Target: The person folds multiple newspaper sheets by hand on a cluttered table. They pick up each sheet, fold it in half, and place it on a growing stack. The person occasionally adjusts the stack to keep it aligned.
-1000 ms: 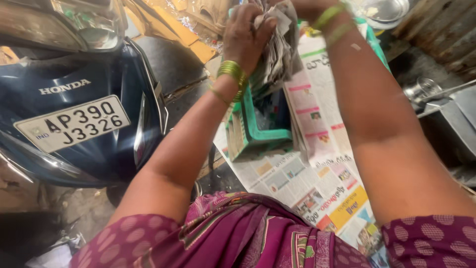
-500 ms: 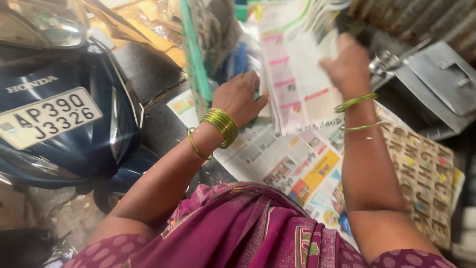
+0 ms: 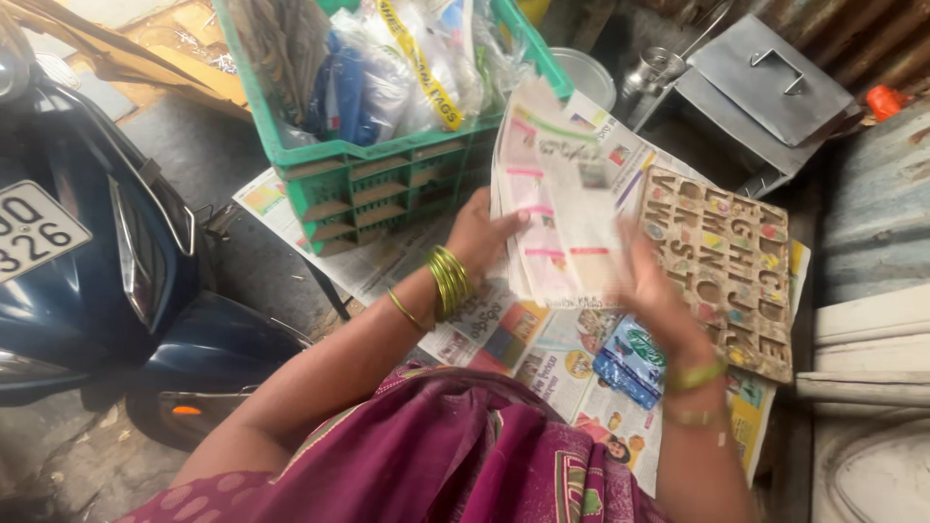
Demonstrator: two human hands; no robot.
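While both the left hand (image 3: 481, 235) and right hand (image 3: 651, 291) stay clamped on a folded newspaper (image 3: 560, 208), it has come down from the green crate (image 3: 373, 184) toward the paper-covered tabletop (image 3: 542, 353), beside the alphabet board (image 3: 727, 261).

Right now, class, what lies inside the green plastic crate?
The green crate holds clear plastic bags and a blue packet; whatever sits beneath them is covered.
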